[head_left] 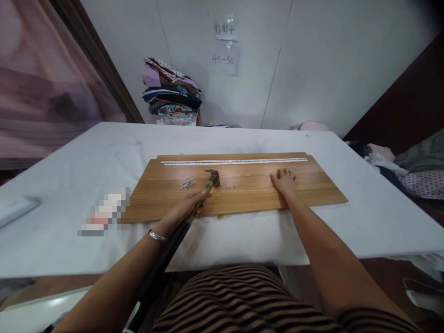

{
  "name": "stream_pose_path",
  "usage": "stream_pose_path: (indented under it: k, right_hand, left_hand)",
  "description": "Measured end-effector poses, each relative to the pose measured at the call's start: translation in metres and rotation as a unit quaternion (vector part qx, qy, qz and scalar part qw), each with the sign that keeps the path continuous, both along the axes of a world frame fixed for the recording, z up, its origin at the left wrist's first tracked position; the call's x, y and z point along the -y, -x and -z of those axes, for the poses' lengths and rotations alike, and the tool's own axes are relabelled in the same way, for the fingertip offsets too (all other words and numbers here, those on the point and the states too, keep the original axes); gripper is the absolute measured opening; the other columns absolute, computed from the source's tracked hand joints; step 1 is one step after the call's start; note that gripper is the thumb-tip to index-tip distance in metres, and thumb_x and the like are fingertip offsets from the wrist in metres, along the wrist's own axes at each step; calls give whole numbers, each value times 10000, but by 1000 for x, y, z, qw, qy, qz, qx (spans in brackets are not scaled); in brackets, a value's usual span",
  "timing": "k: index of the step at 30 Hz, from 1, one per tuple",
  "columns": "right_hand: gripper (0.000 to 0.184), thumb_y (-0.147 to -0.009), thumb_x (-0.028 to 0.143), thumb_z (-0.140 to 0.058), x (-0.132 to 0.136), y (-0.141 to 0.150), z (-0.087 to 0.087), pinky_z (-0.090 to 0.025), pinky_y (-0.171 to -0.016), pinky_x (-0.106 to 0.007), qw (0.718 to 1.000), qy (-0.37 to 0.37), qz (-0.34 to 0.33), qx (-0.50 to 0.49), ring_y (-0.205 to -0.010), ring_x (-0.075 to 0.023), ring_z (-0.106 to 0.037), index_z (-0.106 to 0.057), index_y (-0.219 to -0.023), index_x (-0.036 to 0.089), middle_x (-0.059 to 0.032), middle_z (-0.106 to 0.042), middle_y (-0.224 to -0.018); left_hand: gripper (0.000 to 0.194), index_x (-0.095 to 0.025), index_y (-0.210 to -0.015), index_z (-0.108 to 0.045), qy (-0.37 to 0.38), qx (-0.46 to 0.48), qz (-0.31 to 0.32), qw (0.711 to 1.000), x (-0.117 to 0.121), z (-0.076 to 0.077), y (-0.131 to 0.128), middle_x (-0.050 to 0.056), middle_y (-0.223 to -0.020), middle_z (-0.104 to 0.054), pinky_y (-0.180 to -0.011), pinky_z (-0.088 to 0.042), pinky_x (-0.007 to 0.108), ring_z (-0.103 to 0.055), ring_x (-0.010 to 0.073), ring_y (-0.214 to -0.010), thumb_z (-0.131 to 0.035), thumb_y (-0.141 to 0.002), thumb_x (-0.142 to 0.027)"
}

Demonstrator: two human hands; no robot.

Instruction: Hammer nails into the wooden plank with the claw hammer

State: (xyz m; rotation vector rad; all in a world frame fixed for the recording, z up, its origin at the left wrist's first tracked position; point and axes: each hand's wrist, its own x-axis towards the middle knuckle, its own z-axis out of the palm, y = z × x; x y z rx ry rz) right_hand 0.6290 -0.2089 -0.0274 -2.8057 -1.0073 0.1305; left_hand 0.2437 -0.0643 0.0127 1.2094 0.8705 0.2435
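Note:
My left hand (pixel 193 203) is wrapped round the neck of a claw hammer (pixel 214 178), whose long black grip runs back along my forearm. The hammer's head is over a wooden board (pixel 166 203), at the left end of a row of small dark dots (pixel 239 187), perhaps nail heads. Left of the head lies a small pile of loose nails (pixel 188 185). Resting on the board's right part, my right hand (pixel 285 182) has its fingers apart and holds nothing. Two white measuring strips (pixel 234 162) stretch along the board's far side.
Under the board is a table with a white cover (pixel 249 240). A blurred-out object (pixel 106 212) lies at the board's left. Folded clothes (pixel 173 92) are stacked against the back wall, below and beside paper notes (pixel 225 59). More cloth (pixel 419 185) lies beyond the table's right edge.

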Motion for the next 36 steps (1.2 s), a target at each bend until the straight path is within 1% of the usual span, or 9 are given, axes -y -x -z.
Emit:
stream_pose_path:
  k: [7,12,21,24,31,36]
  right_hand:
    - [580,-1090,527,-329,0,2,-2,-296,-1235,-570,1000,4,5,0,-1542,-349,-385,-630,-1439,175,-198,-477,-1659]
    - [582,-1087,530,-329,0,3,-4,-291,-1241,-579,1000,1,4,-5,-1552,-348,-374,-628,-1447,185,-194,-469,-1672]
    - [570,-1087,536,-336,1,1,-2,-312,-1225,-564,1000,1,0,3,-1530,-348,-391,-638,-1422,187,-191,-488,-1651]
    - [569,-1088,534,-334,0,0,-1,-320,-1215,-566,1000,2,1,4,-1530,-348,-389,-638,-1423,189,-195,-487,-1649]
    - [591,-1091,541,-313,-1,-2,2,-305,-1222,-562,1000,9,-1,6,-1538,-350,-375,-626,-1444,185,-192,-482,-1654]
    - [574,-1089,533,-320,0,-1,2,-316,-1213,-572,1000,2,-5,10,-1518,-352,-394,-644,-1421,194,-193,-505,-1634]
  left_hand:
    - [714,-140,-1128,-685,-6,4,-6,1000,2,-1,0,-41,-714,-516,-470,-270,253,-384,73,-481,-795,-754,-738]
    - [702,-137,-1116,-687,-10,1,-8,1000,3,-1,-1,-44,-703,-512,-460,-254,249,-379,72,-470,-793,-752,-728]
    - [726,-142,-1107,-689,-4,-5,-8,1000,2,-2,0,-43,-706,-525,-473,-285,245,-397,72,-481,-818,-727,-747]
    - [731,-145,-1124,-688,-6,-1,-4,1000,1,-2,0,-41,-713,-531,-479,-285,248,-397,74,-491,-808,-740,-756]
    - [644,-144,-1078,-694,1,-4,-16,1000,4,-6,-1,-40,-686,-524,-478,-244,259,-389,67,-465,-808,-788,-707]
    - [613,-147,-1077,-695,4,2,-15,1000,5,-8,-2,-40,-681,-523,-477,-261,256,-397,70,-467,-808,-803,-683]
